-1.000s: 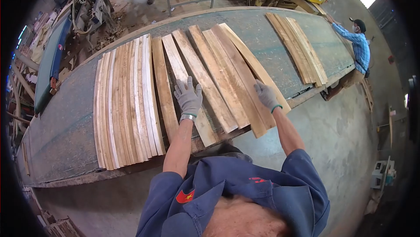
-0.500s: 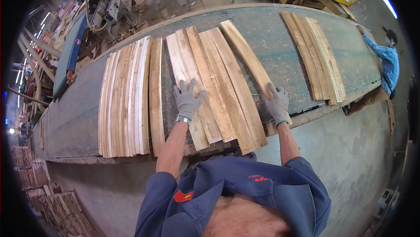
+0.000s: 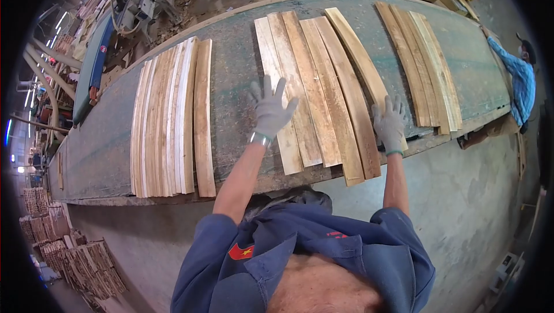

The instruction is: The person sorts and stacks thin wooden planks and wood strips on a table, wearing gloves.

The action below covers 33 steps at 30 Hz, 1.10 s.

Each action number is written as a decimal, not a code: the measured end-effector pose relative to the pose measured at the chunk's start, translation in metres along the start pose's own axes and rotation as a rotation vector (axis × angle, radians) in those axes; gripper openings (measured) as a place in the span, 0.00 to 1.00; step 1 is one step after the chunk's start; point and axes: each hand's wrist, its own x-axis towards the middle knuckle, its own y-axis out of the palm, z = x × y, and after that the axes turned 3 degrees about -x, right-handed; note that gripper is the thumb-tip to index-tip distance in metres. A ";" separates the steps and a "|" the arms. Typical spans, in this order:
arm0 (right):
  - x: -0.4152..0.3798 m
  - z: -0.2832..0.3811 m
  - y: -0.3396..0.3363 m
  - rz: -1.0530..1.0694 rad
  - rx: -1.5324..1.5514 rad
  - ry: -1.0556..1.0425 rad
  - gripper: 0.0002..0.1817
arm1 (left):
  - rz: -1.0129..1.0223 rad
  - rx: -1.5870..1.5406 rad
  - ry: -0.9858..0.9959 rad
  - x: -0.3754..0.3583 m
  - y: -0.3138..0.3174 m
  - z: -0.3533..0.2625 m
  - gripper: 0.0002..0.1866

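My left hand, in a grey glove, is open with fingers spread. It lies against the left edge of a group of wooden slats in the middle of the green table. My right hand, also gloved, rests with outstretched fingers on the near end of a separate slat at the group's right side. This slat slants, with a narrow gap between it and the others at the far end. The group's near ends are uneven, and a few overhang the table edge.
A tight row of slats lies on the left, with one slat just beside it. Another bundle lies to the right. A person in a blue checked shirt stands at the right end of the table. Stacked wood stands on the floor.
Both hands and the middle slats have shifted right along the table, widening the gap to the left row. My left hand's fingers have spread further. The view has shifted slightly.
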 end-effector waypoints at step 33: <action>-0.091 0.192 -0.047 0.292 0.179 -0.322 0.53 | -0.063 -0.340 -0.104 -0.072 0.007 0.074 0.40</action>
